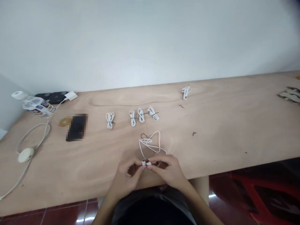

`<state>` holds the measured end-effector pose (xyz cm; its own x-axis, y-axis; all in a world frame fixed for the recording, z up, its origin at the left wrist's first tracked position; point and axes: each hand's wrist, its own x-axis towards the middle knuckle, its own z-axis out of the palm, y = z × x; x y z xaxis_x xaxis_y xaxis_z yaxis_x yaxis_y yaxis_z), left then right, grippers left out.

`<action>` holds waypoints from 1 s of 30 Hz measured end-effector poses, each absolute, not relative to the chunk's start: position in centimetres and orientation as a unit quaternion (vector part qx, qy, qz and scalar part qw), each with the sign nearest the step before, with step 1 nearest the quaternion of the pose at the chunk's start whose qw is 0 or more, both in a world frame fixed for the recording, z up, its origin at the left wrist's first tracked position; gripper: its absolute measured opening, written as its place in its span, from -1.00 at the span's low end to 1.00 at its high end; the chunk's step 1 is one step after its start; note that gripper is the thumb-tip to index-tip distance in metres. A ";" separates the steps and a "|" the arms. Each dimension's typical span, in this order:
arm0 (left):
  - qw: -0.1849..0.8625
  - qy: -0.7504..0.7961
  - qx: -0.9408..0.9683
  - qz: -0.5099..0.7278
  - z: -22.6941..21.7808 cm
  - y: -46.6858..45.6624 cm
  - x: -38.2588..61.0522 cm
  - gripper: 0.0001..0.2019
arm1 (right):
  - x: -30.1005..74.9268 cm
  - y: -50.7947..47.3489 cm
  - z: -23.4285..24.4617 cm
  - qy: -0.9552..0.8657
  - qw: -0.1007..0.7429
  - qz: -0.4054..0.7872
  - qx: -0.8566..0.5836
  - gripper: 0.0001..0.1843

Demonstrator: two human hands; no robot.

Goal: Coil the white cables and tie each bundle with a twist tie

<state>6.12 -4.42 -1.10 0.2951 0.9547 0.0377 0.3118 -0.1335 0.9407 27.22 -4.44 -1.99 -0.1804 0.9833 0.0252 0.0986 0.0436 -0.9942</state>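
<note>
left hand point(126, 178) and right hand point(170, 172) meet at the near edge of the counter point(222, 125). the fingertips of each are closed in a pinch on the two small plug ends point(146, 162) of a loose white cable point(152, 143). plugs are short, boxy, white with a dark reddish face; finer detail too small to read.

the cable is thin, round and glossy, lying in slack uneven loops on the counter just beyond the knuckles. a thin black wire tie point(143, 135), bent and curled, lies touching the far side of the loops.

counter: pale plywood, matte, with wavy grain. further back there are four tied cable bundles in a rough row point(132, 118), each folded into a short hank and cinched at the waist with black tie. a fifth bundle point(185, 92) sits apart near the wall point(150, 40), which is plain, smooth and off-white.

left end: clear plastic bottle point(35, 104) on its side with a printed label; a flat dark phone point(77, 127), pixelated, surface unreadable; a brownish ring point(63, 122) beside it, partly hidden by it; a smooth white oval puck point(25, 154) on a long white cord that runs off the frame's left edge.

right edge: a pale and dark heap point(289, 93), blurred, cut off by the frame. forearms are cropped at the bottom, and the palms of both hands are turned away.
</note>
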 end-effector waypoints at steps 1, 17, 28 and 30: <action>0.456 0.479 0.662 0.352 -1.1 -4.4 6.1 -0.83 | 27.2 -4.5 -1.9 -0.577 0.433 0.506 -0.472 -0.86; 0.423 0.411 0.696 0.409 -1.1 -4.4 6.0 -0.89 | 27.5 -4.8 -1.6 -0.601 0.479 0.503 -0.394 -0.91; 0.348 0.592 0.575 0.444 -1.0 -4.2 4.3 -0.75 | 30.4 -5.7 -2.2 -0.478 0.499 0.353 -0.631 -0.59; 0.337 0.590 0.602 0.419 -0.4 -3.9 4.0 -0.74 | 31.6 -5.3 -2.2 -0.532 0.427 0.295 -0.669 -0.54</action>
